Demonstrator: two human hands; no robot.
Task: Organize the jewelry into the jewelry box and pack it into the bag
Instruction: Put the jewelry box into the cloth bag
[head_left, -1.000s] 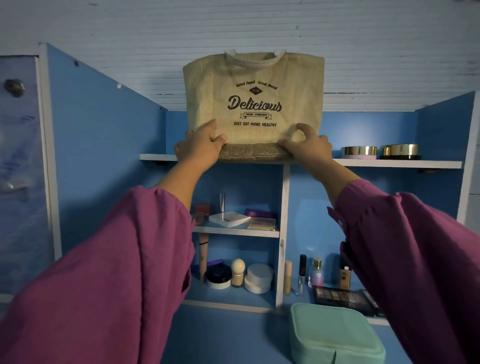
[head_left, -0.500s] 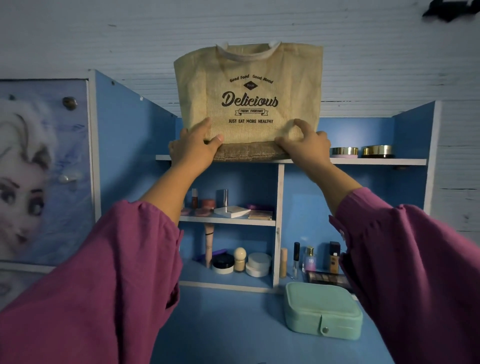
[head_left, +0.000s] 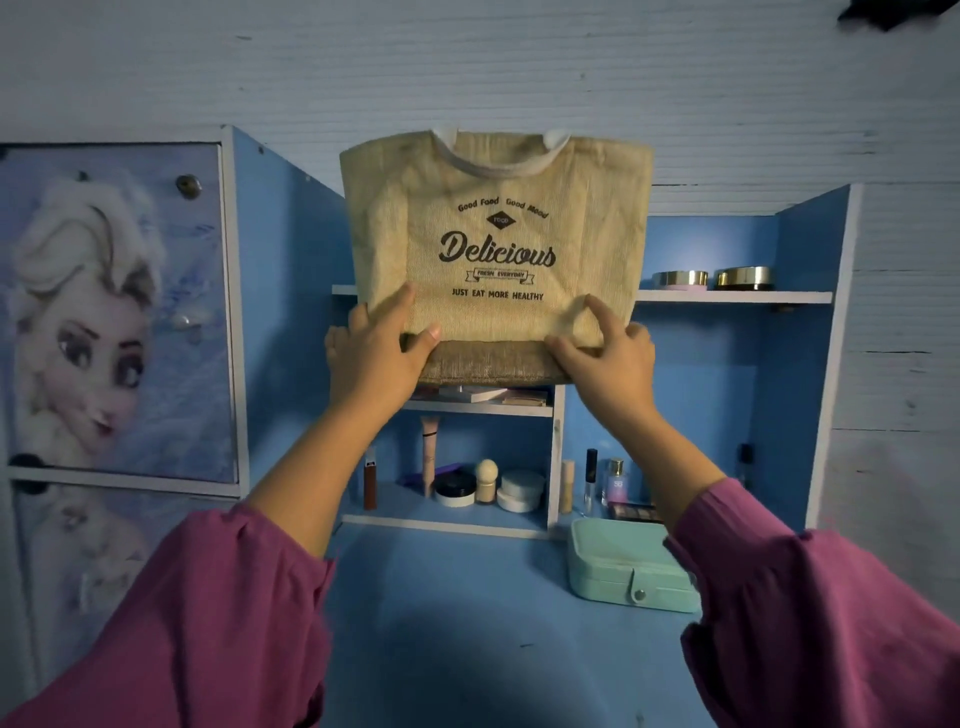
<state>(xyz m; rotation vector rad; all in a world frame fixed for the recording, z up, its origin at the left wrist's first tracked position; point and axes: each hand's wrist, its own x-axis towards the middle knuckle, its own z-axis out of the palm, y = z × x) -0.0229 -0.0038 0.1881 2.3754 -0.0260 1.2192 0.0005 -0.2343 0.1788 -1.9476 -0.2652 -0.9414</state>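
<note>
A beige jute bag (head_left: 498, 228) printed "Delicious" hangs upright in the air, in front of the top shelf (head_left: 732, 296). My left hand (head_left: 376, 351) grips its lower left corner, thumb on the front. My right hand (head_left: 605, 358) grips its lower right corner with thumb and fingers curled on the fabric. A mint-green jewelry box (head_left: 626, 569), closed with a snap tab, lies on the blue desk (head_left: 457, 613) at the right, below my right forearm.
Two gold-lidded jars (head_left: 711, 279) stand on the top shelf at the right. Lower compartments hold cosmetics: tubes, round compacts (head_left: 519, 491), small bottles (head_left: 615, 480), a palette. A cabinet door with a cartoon picture (head_left: 111, 312) stands open at the left.
Both hands have lifted the bag off the top shelf and drawn it down and toward me. The view has tilted down, showing more of the desk and the box.
</note>
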